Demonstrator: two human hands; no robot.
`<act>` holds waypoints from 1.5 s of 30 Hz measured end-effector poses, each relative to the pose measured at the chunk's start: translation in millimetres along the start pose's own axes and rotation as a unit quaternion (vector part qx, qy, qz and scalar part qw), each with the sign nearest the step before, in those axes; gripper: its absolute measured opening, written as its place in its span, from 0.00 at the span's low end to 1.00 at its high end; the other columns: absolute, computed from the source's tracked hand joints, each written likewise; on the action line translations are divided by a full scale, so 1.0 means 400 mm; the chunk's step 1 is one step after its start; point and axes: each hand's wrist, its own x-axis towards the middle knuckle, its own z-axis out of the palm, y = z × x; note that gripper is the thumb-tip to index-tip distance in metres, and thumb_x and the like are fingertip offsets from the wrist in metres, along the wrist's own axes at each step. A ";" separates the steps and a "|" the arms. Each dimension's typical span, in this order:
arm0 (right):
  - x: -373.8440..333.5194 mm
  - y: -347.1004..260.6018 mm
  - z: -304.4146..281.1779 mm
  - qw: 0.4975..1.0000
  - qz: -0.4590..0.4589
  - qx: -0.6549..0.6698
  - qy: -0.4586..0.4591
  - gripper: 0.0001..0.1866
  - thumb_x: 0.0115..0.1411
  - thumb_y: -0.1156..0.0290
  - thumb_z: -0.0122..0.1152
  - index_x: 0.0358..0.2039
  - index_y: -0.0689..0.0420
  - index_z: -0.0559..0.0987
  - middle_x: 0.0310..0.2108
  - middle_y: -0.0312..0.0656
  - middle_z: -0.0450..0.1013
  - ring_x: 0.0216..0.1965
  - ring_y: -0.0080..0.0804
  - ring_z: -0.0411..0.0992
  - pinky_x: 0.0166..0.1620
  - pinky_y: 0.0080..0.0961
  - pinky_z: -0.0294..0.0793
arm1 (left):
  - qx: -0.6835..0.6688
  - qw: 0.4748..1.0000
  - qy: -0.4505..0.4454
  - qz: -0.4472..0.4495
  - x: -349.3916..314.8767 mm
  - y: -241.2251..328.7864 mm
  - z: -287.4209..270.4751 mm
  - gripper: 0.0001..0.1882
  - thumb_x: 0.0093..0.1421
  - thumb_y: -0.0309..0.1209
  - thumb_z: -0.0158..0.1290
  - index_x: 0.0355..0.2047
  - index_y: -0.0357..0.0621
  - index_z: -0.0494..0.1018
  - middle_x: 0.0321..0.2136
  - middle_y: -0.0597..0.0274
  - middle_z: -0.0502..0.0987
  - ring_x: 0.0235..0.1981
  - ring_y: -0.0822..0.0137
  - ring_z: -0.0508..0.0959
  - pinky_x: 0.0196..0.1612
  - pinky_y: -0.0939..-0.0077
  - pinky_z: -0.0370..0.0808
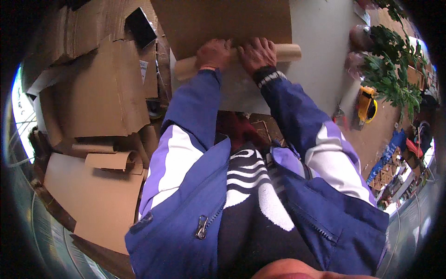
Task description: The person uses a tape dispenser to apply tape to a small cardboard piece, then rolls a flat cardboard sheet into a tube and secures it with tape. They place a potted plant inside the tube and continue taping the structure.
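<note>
Head-worn fisheye, looking steeply down; jacket (181, 204) near, lower centre; left hand (214, 53), right hand (257, 54) farther, upper centre; frame corners black.

- The sheet (227, 21) was plain brown; the roll (289, 52) at its edge, a lighter tan.
- The table (320, 56) was pale grey.
- The jacket (186, 195) was navy, with white and purple bands across the sleeves.
- The shirt (247, 174) was black, patterned with curved white stripes.
- The flattened cardboard (102, 88) was brown.
- The tape dispenser (366, 103) was yellow and black.
- The leaves (395, 76) were green.
</note>
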 end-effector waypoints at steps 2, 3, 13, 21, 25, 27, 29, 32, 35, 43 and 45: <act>0.067 0.007 0.015 1.000 0.000 -0.009 0.022 0.19 0.61 0.51 0.55 0.44 0.51 0.79 0.47 0.44 0.72 0.55 0.43 0.66 0.57 0.43 0.62 | 0.018 0.986 0.137 0.097 0.014 0.000 -0.012 0.13 0.61 0.43 0.53 0.29 0.48 0.77 0.33 0.56 0.77 0.41 0.51 0.77 0.45 0.54 0.73; 0.107 0.009 0.021 0.999 0.025 -0.022 0.011 0.19 0.61 0.51 0.54 0.44 0.51 0.79 0.48 0.44 0.72 0.55 0.43 0.66 0.57 0.43 0.62 | 0.009 0.957 0.249 0.151 0.012 0.002 -0.015 0.13 0.61 0.43 0.53 0.29 0.48 0.77 0.33 0.56 0.77 0.40 0.51 0.77 0.44 0.54 0.73; 0.134 0.058 -0.034 0.983 -0.178 0.015 0.040 0.27 0.51 0.49 0.68 0.47 0.50 0.75 0.51 0.43 0.70 0.57 0.45 0.66 0.60 0.46 0.63 | 0.024 0.984 0.142 0.104 0.135 -0.013 -0.024 0.12 0.61 0.43 0.51 0.32 0.50 0.79 0.38 0.60 0.80 0.40 0.53 0.78 0.44 0.55 0.75; 0.243 0.046 -0.038 0.982 -0.117 -0.094 -0.113 0.32 0.44 0.49 0.72 0.49 0.45 0.75 0.50 0.39 0.70 0.55 0.43 0.67 0.53 0.44 0.70 | 0.028 0.983 0.134 0.121 0.171 -0.008 -0.049 0.14 0.63 0.45 0.50 0.33 0.52 0.79 0.38 0.58 0.78 0.43 0.55 0.76 0.46 0.58 0.74; -0.004 0.029 -0.056 0.975 -0.149 -0.089 -0.139 0.25 0.48 0.57 0.67 0.48 0.44 0.75 0.47 0.38 0.71 0.52 0.42 0.68 0.51 0.44 0.71 | 0.032 0.940 0.228 0.252 -0.103 -0.009 0.007 0.09 0.54 0.39 0.56 0.32 0.50 0.74 0.35 0.58 0.74 0.42 0.55 0.73 0.46 0.54 0.69; -0.185 0.025 -0.065 0.966 -0.149 -0.050 -0.206 0.24 0.49 0.59 0.63 0.49 0.45 0.76 0.47 0.38 0.71 0.52 0.42 0.68 0.53 0.44 0.70 | -0.005 0.933 0.219 0.286 -0.311 -0.008 0.053 0.07 0.54 0.37 0.56 0.31 0.51 0.73 0.35 0.59 0.74 0.41 0.56 0.73 0.45 0.55 0.69; -0.273 0.023 -0.050 0.975 -0.149 -0.019 -0.163 0.23 0.51 0.60 0.62 0.49 0.46 0.76 0.48 0.38 0.70 0.53 0.41 0.67 0.55 0.44 0.67 | -0.002 0.942 0.194 0.273 -0.398 -0.007 0.087 0.06 0.53 0.37 0.56 0.30 0.52 0.74 0.36 0.59 0.74 0.41 0.55 0.73 0.43 0.55 0.70; -0.321 0.013 -0.055 0.990 -0.135 -0.030 -0.029 0.21 0.54 0.59 0.60 0.49 0.50 0.76 0.50 0.37 0.70 0.54 0.41 0.67 0.59 0.45 0.62 | 0.006 0.974 0.095 0.207 -0.347 -0.005 0.088 0.05 0.53 0.35 0.55 0.27 0.51 0.74 0.31 0.60 0.74 0.38 0.56 0.76 0.38 0.58 0.73; -0.252 -0.002 -0.073 0.995 -0.080 0.027 0.044 0.21 0.59 0.53 0.58 0.48 0.51 0.76 0.48 0.40 0.72 0.54 0.41 0.66 0.59 0.45 0.60 | 0.044 0.972 0.085 0.214 -0.178 -0.008 0.035 0.07 0.57 0.36 0.54 0.25 0.50 0.73 0.27 0.60 0.75 0.34 0.57 0.77 0.37 0.61 0.74; -0.076 -0.004 -0.055 0.999 0.009 0.033 -0.010 0.18 0.61 0.49 0.56 0.36 0.50 0.80 0.40 0.42 0.72 0.47 0.41 0.68 0.53 0.42 0.62 | 0.089 0.913 0.332 0.221 -0.254 0.044 0.033 0.10 0.60 0.41 0.54 0.32 0.49 0.73 0.37 0.59 0.75 0.46 0.55 0.74 0.44 0.56 0.72; -0.058 -0.002 -0.040 0.997 -0.004 0.021 0.080 0.18 0.60 0.49 0.57 0.38 0.50 0.80 0.41 0.42 0.73 0.47 0.41 0.69 0.53 0.43 0.62 | 0.078 0.966 0.194 0.153 -0.204 0.040 0.036 0.10 0.61 0.41 0.53 0.32 0.49 0.73 0.37 0.58 0.75 0.45 0.54 0.75 0.44 0.56 0.73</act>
